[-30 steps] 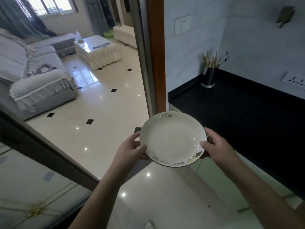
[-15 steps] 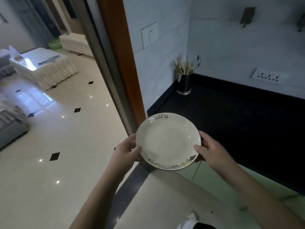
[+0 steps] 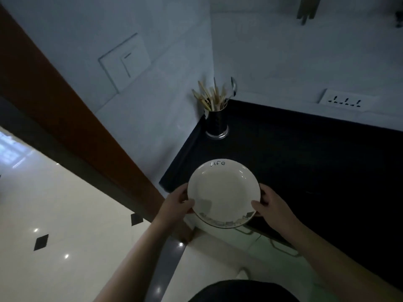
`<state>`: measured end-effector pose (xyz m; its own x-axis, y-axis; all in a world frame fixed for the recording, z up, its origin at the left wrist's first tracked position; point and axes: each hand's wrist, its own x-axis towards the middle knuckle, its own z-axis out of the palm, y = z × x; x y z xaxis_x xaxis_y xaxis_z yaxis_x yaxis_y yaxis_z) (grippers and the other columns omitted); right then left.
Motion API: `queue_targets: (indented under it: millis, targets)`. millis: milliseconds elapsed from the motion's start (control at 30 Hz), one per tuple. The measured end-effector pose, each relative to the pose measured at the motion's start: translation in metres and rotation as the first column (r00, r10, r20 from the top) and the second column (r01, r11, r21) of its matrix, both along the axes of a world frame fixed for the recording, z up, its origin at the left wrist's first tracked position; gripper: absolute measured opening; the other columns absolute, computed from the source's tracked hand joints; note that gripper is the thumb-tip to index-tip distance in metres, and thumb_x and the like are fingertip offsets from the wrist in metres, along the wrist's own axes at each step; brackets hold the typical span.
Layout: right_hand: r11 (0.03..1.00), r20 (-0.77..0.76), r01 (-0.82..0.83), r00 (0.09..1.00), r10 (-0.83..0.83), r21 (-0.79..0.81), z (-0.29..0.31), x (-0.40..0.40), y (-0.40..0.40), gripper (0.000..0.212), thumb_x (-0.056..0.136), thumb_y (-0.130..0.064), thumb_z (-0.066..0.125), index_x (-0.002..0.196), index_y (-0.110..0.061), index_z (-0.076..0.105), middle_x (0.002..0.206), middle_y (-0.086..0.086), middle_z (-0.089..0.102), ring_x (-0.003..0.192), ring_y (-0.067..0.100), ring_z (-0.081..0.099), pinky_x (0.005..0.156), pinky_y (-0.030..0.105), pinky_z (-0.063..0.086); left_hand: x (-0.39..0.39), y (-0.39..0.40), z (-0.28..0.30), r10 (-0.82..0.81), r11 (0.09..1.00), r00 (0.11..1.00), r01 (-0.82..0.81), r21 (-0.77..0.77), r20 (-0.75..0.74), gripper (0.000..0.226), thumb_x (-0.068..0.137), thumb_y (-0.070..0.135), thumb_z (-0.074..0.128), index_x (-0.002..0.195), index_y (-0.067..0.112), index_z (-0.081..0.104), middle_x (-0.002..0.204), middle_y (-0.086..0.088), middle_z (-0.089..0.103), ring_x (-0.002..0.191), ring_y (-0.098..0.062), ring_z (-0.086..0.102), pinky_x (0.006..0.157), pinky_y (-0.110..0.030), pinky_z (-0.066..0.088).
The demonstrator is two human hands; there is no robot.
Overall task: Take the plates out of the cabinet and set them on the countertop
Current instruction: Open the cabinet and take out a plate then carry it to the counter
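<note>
A white plate (image 3: 223,192) with the word "Life" on its far rim and a printed band on its near rim is held level over the near left corner of the black countertop (image 3: 316,162). My left hand (image 3: 176,203) grips its left rim and my right hand (image 3: 271,205) grips its right rim. Whether the plate touches the counter cannot be told. The cabinet is out of sight.
A metal holder with chopsticks and a spoon (image 3: 216,114) stands in the counter's far left corner. A wall socket strip (image 3: 344,102) sits above the counter at right. A brown door frame (image 3: 65,118) runs along the left. Pale cabinet doors (image 3: 257,240) lie below the counter edge.
The view has swung right and closer to the counter. The plate, held in both hands throughout, has moved from in front of the counter's edge to over its near left corner.
</note>
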<state>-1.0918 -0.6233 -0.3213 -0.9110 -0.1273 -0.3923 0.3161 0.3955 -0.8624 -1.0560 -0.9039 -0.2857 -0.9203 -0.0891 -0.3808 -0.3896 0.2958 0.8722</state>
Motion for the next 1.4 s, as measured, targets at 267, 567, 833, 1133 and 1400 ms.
queue_targets:
  millis: [267, 567, 833, 1133, 1400]
  targets:
    - [0.979, 0.139, 0.128, 0.979, -0.150, 0.158, -0.046, -0.064, -0.022, 0.047, 0.092, -0.024, 0.062, 0.136, -0.017, 0.047, 0.133, 0.006, 0.058, 0.106, 0.020, 0.064, 0.089, 0.042, 0.056, -0.089, -0.011, -0.061, 0.041, 0.994, 0.980, -0.059, 0.088, 0.194, 0.048, 0.083, 0.004, 0.066, 0.101, 0.048, 0.061, 0.106, 0.007, 0.068, 0.089, -0.013, 0.071, 0.079, -0.037, 0.061]
    - [0.937, 0.189, 0.247, 0.936, -0.297, 0.249, -0.066, -0.103, -0.044, 0.043, 0.093, -0.024, 0.058, 0.135, -0.021, 0.046, 0.124, 0.001, 0.062, 0.097, 0.016, 0.064, 0.065, 0.027, 0.051, -0.149, -0.021, -0.092, -0.002, 0.975, 0.974, -0.048, 0.217, 0.226, 0.056, 0.079, -0.004, 0.062, 0.100, 0.048, 0.068, 0.111, 0.003, 0.068, 0.101, -0.018, 0.067, 0.069, -0.030, 0.060]
    - [0.911, 0.184, 0.327, 0.908, -0.377, 0.252, -0.074, -0.116, -0.046, 0.038, 0.093, -0.024, 0.058, 0.130, -0.025, 0.049, 0.097, -0.012, 0.061, 0.082, 0.006, 0.064, 0.060, 0.024, 0.053, -0.180, -0.018, -0.102, -0.015, 0.981, 0.972, -0.031, 0.191, 0.235, 0.070, 0.079, -0.007, 0.059, 0.082, 0.062, 0.068, 0.101, 0.012, 0.068, 0.090, -0.011, 0.069, 0.064, -0.026, 0.059]
    - [0.909, 0.171, 0.348, 0.905, -0.389, 0.230, -0.079, -0.125, -0.047, 0.036, 0.092, -0.025, 0.060, 0.126, -0.025, 0.053, 0.099, -0.009, 0.065, 0.080, 0.007, 0.067, 0.062, 0.027, 0.056, -0.193, -0.015, -0.105, 0.005, 0.976, 0.961, -0.066, 0.209, 0.278, 0.058, 0.082, -0.010, 0.057, 0.121, 0.032, 0.060, 0.105, 0.007, 0.060, 0.096, -0.016, 0.064, 0.063, -0.027, 0.059]
    - [0.895, 0.129, 0.316, 0.920, -0.370, 0.314, -0.081, -0.130, -0.051, 0.038, 0.091, -0.024, 0.062, 0.128, -0.024, 0.053, 0.107, -0.006, 0.065, 0.085, 0.007, 0.064, 0.070, 0.030, 0.057, -0.196, -0.013, -0.101, 0.014, 0.984, 0.962, -0.062, 0.168, 0.274, 0.057, 0.082, -0.012, 0.056, 0.116, 0.033, 0.060, 0.105, 0.005, 0.061, 0.095, -0.016, 0.064, 0.062, -0.027, 0.059]
